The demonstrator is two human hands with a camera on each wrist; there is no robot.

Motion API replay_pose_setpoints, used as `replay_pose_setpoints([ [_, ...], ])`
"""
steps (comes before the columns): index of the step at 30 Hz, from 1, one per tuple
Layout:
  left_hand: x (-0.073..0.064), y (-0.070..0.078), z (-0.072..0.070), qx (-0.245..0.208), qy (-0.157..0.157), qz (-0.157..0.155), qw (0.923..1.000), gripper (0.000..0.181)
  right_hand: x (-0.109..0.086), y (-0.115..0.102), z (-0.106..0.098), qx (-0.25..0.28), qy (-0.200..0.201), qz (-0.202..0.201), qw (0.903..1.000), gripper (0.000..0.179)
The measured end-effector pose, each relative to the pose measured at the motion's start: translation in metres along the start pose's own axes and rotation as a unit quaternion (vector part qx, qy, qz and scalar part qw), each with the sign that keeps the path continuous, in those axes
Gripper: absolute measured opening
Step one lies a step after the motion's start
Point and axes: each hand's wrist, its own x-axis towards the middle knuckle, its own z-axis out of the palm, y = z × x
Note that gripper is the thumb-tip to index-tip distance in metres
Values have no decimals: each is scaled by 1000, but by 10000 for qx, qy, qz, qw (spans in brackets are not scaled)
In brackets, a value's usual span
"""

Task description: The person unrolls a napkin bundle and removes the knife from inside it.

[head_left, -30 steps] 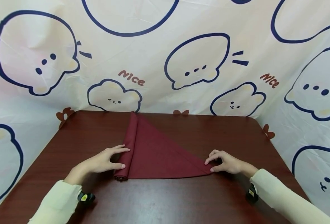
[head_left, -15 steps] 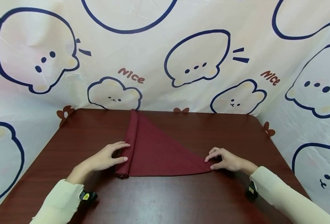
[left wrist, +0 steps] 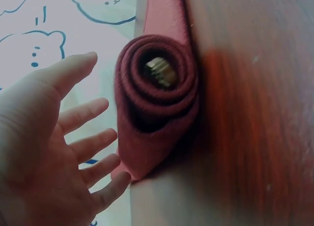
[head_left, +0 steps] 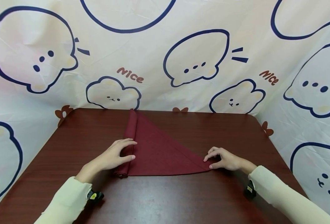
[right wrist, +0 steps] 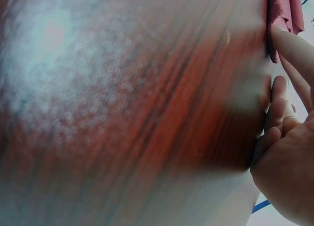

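A dark red cloth (head_left: 159, 149) lies on the table, its left side wound into a long roll (head_left: 130, 127) and the rest a flat triangle tapering right. My left hand (head_left: 111, 157) reaches over the near part of the roll, thumb and fingers extended and apart. In the left wrist view, the spread left hand (left wrist: 54, 142) is beside the roll's spiral end (left wrist: 157, 96); a small pale patterned patch shows inside its hollow. At the cloth's right corner, my right hand (head_left: 228, 160) pinches the tip between thumb and bent fingers. The right wrist view shows only a bit of cloth (right wrist: 286, 10) at that hand.
The brown wooden table (head_left: 153, 199) has a glossy surface. Behind and beside it hangs a white curtain (head_left: 151, 62) printed with blue-outlined cartoon figures. Both wrists carry a small black device, the left one (head_left: 95, 196) and the right one (head_left: 250, 189).
My left hand has moved slightly right and away from me over the roll, its fingertips now reaching the roll's right edge. The right hand stays at the corner; the cloth looks much the same.
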Motion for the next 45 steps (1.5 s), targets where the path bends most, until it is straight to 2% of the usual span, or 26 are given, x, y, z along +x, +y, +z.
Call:
replay_pose_setpoints([
  [9, 8, 5, 10, 621, -137, -72, 9979, 56, -1, 0, -1, 66, -8, 4, 10000, 23],
  [17, 8, 1, 15, 1093, -290, -127, 9935, 57, 0, 0, 0, 142, -39, -27, 9999, 23],
  [25, 4, -4, 13, 1117, -190, -53, 9935, 56, 0, -1, 1, 129, -19, -135, 9998, 24],
  [31, 1, -8, 8, 1069, -105, -109, 9942, 56, -1, 0, 1, 119, 4, -125, 9999, 23],
  [45, -11, -18, -6, 785, -119, -233, 9966, 57, -1, 2, 0, -5, 18, -34, 10000, 23],
])
